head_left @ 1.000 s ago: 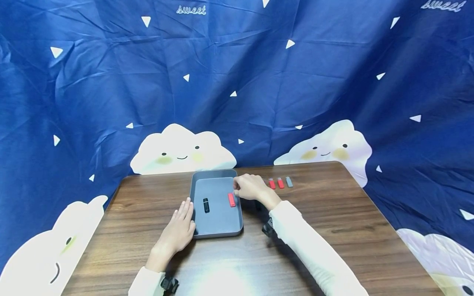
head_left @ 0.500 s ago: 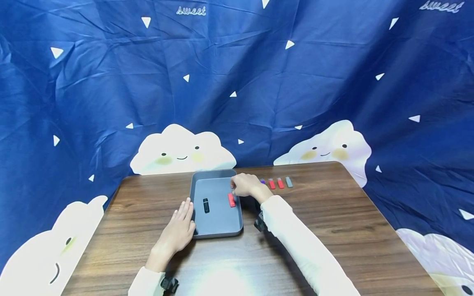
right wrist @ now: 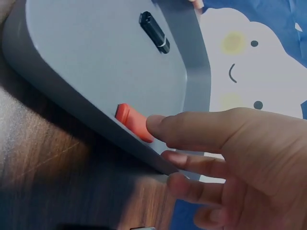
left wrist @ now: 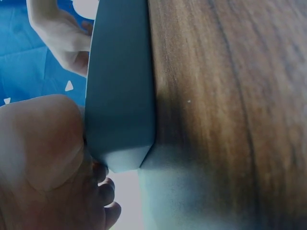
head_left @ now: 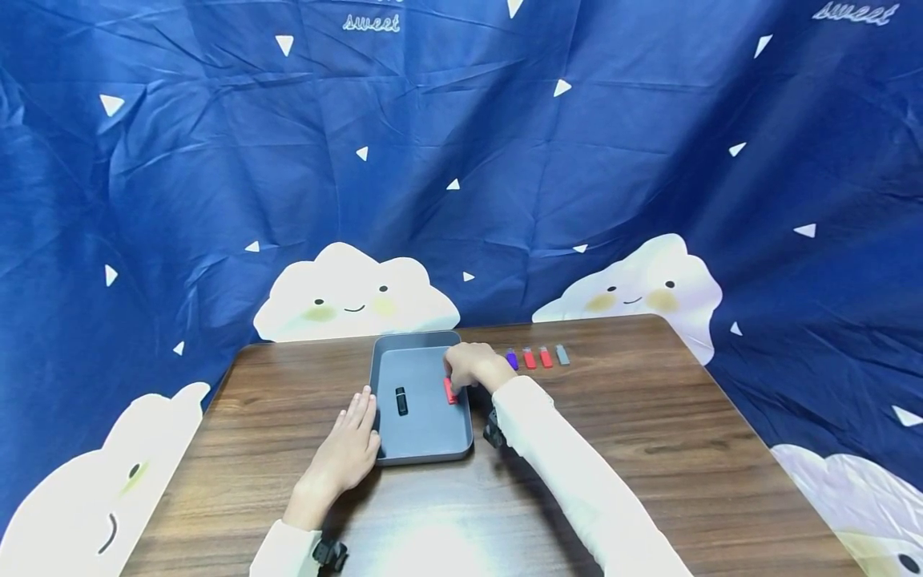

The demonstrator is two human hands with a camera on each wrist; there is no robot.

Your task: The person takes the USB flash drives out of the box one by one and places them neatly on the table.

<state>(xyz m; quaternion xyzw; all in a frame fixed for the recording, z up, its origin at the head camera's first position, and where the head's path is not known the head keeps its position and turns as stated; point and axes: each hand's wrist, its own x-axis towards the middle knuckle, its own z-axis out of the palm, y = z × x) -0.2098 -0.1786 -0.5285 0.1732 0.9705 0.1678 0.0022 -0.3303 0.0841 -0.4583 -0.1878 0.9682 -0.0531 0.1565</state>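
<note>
A shallow grey tray (head_left: 421, 443) lies on the table. Inside it, near the right wall, is a red USB stick (head_left: 450, 392), and left of the middle a black USB stick (head_left: 401, 401). My right hand (head_left: 472, 365) reaches over the right rim with bent fingers. In the right wrist view its thumb (right wrist: 165, 125) overlaps one end of the red USB stick (right wrist: 133, 122), while the other fingers stand apart from the thumb by the rim. My left hand (head_left: 344, 449) rests along the tray's left side with straight fingers; its palm (left wrist: 41, 148) shows beside the tray wall.
To the right of the tray lies a row of USB sticks: a purple one (head_left: 512, 360), two red ones (head_left: 530, 359) and a grey one (head_left: 562, 355). The wooden table (head_left: 620, 417) ends at a blue curtain (head_left: 404, 192) with clouds.
My right hand has moved left and slightly down, from the tray's right rim to the red USB stick inside. The purple USB stick has come into sight. My left hand has stayed put.
</note>
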